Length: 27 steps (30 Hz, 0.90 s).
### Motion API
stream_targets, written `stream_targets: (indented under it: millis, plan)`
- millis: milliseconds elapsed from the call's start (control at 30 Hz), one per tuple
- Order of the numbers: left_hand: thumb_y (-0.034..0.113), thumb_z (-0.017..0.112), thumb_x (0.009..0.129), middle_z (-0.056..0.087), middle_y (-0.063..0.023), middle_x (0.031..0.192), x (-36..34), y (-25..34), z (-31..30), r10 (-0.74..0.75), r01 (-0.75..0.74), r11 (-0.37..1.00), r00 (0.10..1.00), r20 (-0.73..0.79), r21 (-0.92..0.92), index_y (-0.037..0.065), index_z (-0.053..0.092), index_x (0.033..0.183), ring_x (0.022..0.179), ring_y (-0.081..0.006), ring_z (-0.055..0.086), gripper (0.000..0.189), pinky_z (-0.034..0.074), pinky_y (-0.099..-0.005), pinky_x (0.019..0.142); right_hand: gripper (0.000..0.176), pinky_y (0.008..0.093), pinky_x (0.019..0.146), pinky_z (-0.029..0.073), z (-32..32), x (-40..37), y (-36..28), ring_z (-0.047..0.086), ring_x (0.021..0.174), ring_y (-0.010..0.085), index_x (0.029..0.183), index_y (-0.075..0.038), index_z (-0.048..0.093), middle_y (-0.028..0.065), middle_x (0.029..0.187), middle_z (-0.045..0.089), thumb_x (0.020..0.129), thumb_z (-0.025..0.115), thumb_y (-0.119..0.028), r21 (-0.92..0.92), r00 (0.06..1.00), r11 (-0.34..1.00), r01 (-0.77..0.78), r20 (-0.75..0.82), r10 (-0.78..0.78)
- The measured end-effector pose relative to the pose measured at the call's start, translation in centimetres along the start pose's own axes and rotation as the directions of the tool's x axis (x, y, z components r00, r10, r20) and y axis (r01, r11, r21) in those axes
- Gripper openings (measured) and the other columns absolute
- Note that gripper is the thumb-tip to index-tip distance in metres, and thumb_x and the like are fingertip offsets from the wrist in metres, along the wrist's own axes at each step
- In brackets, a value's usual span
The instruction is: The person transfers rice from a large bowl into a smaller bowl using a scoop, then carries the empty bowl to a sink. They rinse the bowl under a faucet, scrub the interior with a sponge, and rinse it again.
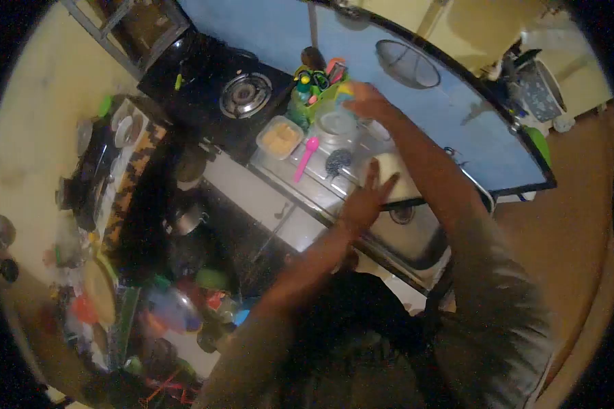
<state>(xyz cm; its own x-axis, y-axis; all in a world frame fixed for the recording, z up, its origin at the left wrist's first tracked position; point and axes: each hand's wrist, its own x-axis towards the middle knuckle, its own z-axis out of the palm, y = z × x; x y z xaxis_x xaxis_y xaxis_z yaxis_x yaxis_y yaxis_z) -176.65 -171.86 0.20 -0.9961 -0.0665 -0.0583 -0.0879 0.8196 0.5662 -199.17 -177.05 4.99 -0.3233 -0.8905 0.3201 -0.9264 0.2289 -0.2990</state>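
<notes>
My left hand (365,199) has its fingers spread at the near edge of a pale round item (390,176) beside the sink (416,238). Farther back, my right hand (367,103) is closed on a small yellow and blue thing, perhaps a sponge (345,91), by a green caddy (300,110). Between the hands and to their left are a clear round container (335,124), a dark scouring pad (338,162), a pink spoon (305,160) and a square tub (280,138) with yellowish contents, on the metal drainboard.
A black stove (208,88) with a round burner (245,95) stands at the back left. A wire strainer (408,64) hangs by the blue wall. Shelves with pots and plates fill the left side. The sink's dark rim runs near my body.
</notes>
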Motion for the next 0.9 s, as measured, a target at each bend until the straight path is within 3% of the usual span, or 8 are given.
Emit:
stream_targets:
  millis: [167,467,533,567,667,733,800,900]
  plan:
    - [-0.006,0.051,0.076,0.020,-0.0292,0.147,0.3,0.7,1.4,0.090,-0.097,0.995,0.846,-0.526,0.014,0.016,0.020,0.147,0.114,-0.0447,0.050,0.081,0.046,-0.0478,0.093,0.033,0.0378,0.076,0.050,-12.1,-11.5,-1.5,0.065,0.086,0.0271,0.107,-0.004,0.062,0.0177,0.097,0.066,0.079,0.066,-0.023,0.541,0.894,0.731,-0.416,0.096,0.438]
    - [-0.004,0.052,0.084,0.045,-0.0175,0.126,-1.3,9.2,-0.2,-0.413,0.275,0.192,0.893,0.177,-0.942,0.020,0.019,0.143,0.110,-0.0335,0.053,0.072,0.058,-0.0428,0.070,0.037,0.0429,0.077,0.050,-1.1,-18.7,1.0,0.063,0.087,0.0343,0.105,-0.003,0.062,0.0188,0.093,0.065,0.082,0.059,-0.033,0.282,0.522,0.462,-0.841,0.196,0.830]
    - [-0.002,0.052,0.086,0.045,-0.0162,0.127,-1.4,8.3,1.4,-0.386,0.267,0.233,0.908,0.163,-0.935,0.023,0.017,0.143,0.105,-0.0313,0.057,0.072,0.060,-0.0406,0.063,0.037,0.0444,0.076,0.049,2.7,-19.9,0.3,0.063,0.089,0.0329,0.107,-0.003,0.062,0.0197,0.097,0.064,0.085,0.054,-0.032,0.481,0.924,0.804,-0.351,0.037,0.381]
    - [0.000,0.053,0.086,0.046,-0.0152,0.127,-1.2,7.3,1.2,-0.357,0.233,0.211,0.922,0.147,-0.949,0.025,0.017,0.143,0.103,-0.0314,0.058,0.072,0.060,-0.0412,0.062,0.032,0.0429,0.075,0.049,1.1,-19.1,-2.6,0.063,0.090,0.0302,0.102,-0.003,0.064,0.0189,0.094,0.065,0.085,0.050,-0.025,0.464,0.680,0.503,-0.729,0.573,0.457]
    - [0.003,0.056,0.087,0.048,-0.0139,0.125,-2.0,6.6,-2.0,-0.380,0.261,0.186,0.908,0.176,-0.947,0.023,0.019,0.141,0.100,-0.0311,0.060,0.069,0.060,-0.0414,0.061,0.031,0.0415,0.073,0.050,7.0,-23.5,-0.8,0.064,0.074,0.0269,0.098,0.002,0.067,0.0149,0.078,0.067,0.080,0.057,-0.023,0.471,0.778,0.666,-0.578,0.563,0.277]
    - [0.007,0.060,0.087,0.053,-0.0137,0.120,-4.0,7.0,-2.4,-0.396,0.238,0.193,0.906,0.146,-0.952,0.018,0.023,0.138,0.092,-0.0292,0.063,0.064,0.059,-0.0384,0.058,0.020,0.0417,0.068,0.053,1.2,-26.2,0.3,0.065,0.085,0.0276,0.086,-0.002,0.067,0.0177,0.092,0.066,0.080,0.052,-0.015,-0.266,0.581,0.928,-0.262,0.725,0.371]
    - [0.007,0.060,0.087,0.053,-0.0142,0.118,-5.1,7.8,-2.4,-0.425,0.229,0.169,0.894,0.139,-0.959,0.017,0.024,0.138,0.088,-0.0288,0.064,0.063,0.059,-0.0376,0.057,0.016,0.0422,0.066,0.054,-3.6,-24.7,0.9,0.066,0.082,0.0296,0.082,-0.004,0.068,0.0182,0.096,0.067,0.076,0.057,-0.014,-0.291,0.813,0.953,0.080,0.572,0.107]
    - [0.008,0.062,0.087,0.055,-0.0147,0.114,-5.5,7.3,-2.2,-0.431,0.149,0.105,0.898,0.090,-0.983,0.016,0.026,0.136,0.083,-0.0267,0.065,0.061,0.059,-0.0364,0.055,0.016,0.0419,0.060,0.053,-4.6,-19.1,-0.9,0.066,0.068,0.0308,0.077,-0.004,0.068,0.0190,0.071,0.065,0.077,0.059,-0.016,-0.260,0.934,0.903,-0.342,0.011,0.357]
